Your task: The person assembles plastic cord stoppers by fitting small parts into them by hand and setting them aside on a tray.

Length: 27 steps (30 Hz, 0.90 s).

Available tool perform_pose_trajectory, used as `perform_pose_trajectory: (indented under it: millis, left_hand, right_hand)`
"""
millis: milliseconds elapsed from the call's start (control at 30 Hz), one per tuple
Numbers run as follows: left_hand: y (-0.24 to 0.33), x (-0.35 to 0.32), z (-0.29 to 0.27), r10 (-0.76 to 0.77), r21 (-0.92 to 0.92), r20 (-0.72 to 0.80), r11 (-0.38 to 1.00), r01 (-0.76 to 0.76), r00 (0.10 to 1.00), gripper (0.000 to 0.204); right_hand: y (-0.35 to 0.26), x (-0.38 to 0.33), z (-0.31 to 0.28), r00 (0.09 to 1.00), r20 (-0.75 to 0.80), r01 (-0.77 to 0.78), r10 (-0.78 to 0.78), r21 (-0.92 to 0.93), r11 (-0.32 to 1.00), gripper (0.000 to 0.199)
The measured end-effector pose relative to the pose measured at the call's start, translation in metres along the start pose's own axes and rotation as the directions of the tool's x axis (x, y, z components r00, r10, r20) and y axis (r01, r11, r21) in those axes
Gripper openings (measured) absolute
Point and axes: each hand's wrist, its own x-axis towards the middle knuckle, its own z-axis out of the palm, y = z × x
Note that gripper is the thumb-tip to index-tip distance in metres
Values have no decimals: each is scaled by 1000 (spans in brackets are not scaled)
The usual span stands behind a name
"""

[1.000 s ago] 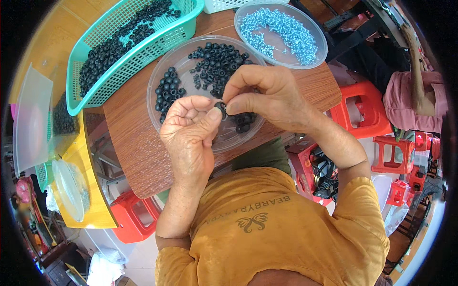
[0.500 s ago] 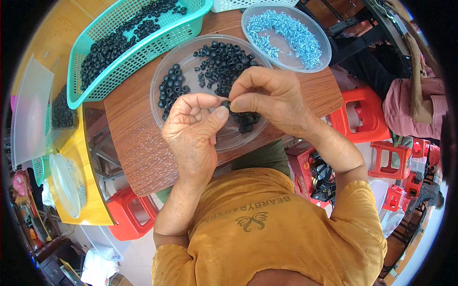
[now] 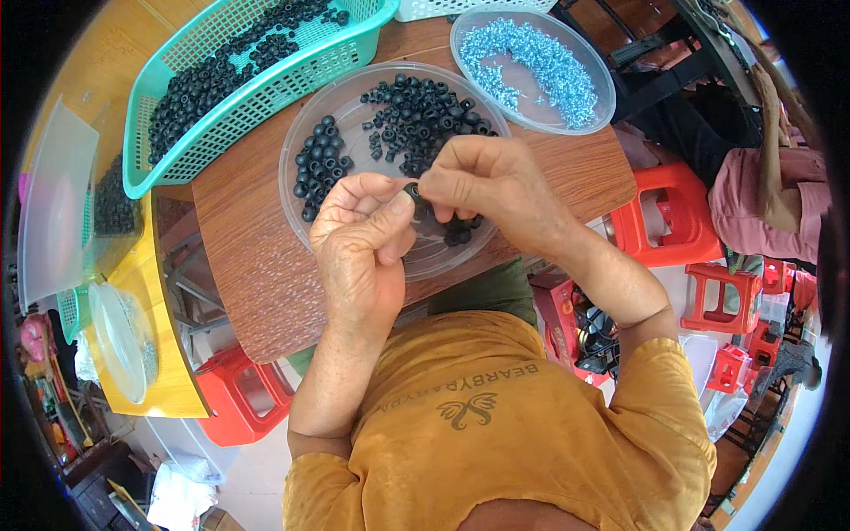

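Above a round clear plastic dish [image 3: 286, 190], my two hands meet with their fingertips almost touching. Thumb and index finger of my left hand [image 3: 359, 243] pinch a small black round piece [image 3: 412, 190] that has a hollow end. My right hand [image 3: 496, 181] is closed too, with thumb and index finger pressed together at the same piece; anything else between them is too small to make out. In the dish, rounded black pieces [image 3: 319, 164] form a group at the left. A larger pile of black hollow pieces [image 3: 425, 115] spreads at the right, partly hidden by my right hand.
A turquoise basket [image 3: 266, 111] of black parts [image 3: 199, 93] stands at the far left of the brown table [image 3: 252, 265]. Another clear dish [image 3: 611, 102] holds blue, shiny small parts [image 3: 567, 75]. Red stools [image 3: 664, 217] stand at right, near another person in pink [image 3: 761, 195].
My right hand has shifted slightly left and down, its fingers curling in more. The black piece between my hands now shows its hollow end.
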Motion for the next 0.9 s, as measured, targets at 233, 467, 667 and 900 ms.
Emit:
perform_pose_trajectory:
  millis: [233, 467, 667, 900]
  left_hand:
    - [2, -2, -1, -3, 13, 20, 1000, 3, 1000, 18]
    - [7, 14, -9, -177, -171, -119, 973, 155, 977, 15]
    - [3, 21, -11, -176, -211, -167, 967, 139, 970, 18]
    - [7, 17, -9, -196, -328, -93, 932, 156, 976, 16]
  right_hand:
    - [0, 1, -5, 992, 62, -110, 107, 40, 993, 21]
    - [13, -12, 15, 936, -173, 281, -306, -155, 947, 9]
    - [33, 0, 30, 545, 106, 632, -832, -704, 325, 20]
    - [38, 2, 42, 522, 209, 577, -827, -801, 162, 33]
